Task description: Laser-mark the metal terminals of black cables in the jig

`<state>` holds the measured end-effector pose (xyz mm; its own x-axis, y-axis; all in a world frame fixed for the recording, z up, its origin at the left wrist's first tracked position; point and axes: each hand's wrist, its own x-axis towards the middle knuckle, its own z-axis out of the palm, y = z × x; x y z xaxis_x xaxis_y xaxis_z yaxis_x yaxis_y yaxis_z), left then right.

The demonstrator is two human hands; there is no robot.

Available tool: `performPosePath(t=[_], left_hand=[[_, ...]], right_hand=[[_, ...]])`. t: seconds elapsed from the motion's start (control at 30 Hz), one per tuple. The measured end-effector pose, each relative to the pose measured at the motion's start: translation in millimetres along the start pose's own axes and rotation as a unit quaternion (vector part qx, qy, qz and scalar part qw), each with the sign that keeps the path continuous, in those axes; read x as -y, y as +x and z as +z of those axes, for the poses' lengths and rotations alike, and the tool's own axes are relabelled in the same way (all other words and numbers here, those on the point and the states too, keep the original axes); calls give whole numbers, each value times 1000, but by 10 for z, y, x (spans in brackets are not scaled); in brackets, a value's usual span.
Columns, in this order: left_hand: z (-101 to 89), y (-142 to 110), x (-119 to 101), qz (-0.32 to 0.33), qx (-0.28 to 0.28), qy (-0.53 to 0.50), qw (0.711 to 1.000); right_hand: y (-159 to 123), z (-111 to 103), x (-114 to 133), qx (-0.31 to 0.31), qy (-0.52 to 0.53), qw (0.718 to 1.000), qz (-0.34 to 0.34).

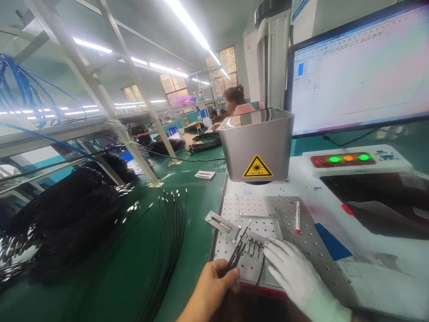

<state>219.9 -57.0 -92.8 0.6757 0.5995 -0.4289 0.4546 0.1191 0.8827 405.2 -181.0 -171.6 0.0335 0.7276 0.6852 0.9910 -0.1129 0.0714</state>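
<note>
My left hand (pixel 216 284), bare, is closed around a small bunch of black cables (pixel 237 251) whose metal plug ends point up and away. My right hand (pixel 291 266), in a white glove, is at the right end of a slotted metal fixture (pixel 251 243). Its fingertips pinch at the end of a single black cable (pixel 260 272), which hangs down over the near edge; the thumb's grip is partly hidden. Several metal plugs sit side by side in the fixture. Left of it lies a flat metal plate (pixel 223 223) with a long slot.
Above the perforated metal bed (pixel 288 210) hangs a grey laser head (pixel 258 147) with a yellow warning label. A red-and-white marker (pixel 298 218) lies on the bed. Loose cables (pixel 174 223) and a large black cable pile (pixel 73 210) cover the green table. Another person sits farther back.
</note>
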Motion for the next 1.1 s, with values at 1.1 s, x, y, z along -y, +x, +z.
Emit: performPosePath(t=[1.1], left_hand=[[469, 433, -72, -10, -136, 116, 984]], right_hand=[[-79, 145, 22, -82, 66, 994, 21]])
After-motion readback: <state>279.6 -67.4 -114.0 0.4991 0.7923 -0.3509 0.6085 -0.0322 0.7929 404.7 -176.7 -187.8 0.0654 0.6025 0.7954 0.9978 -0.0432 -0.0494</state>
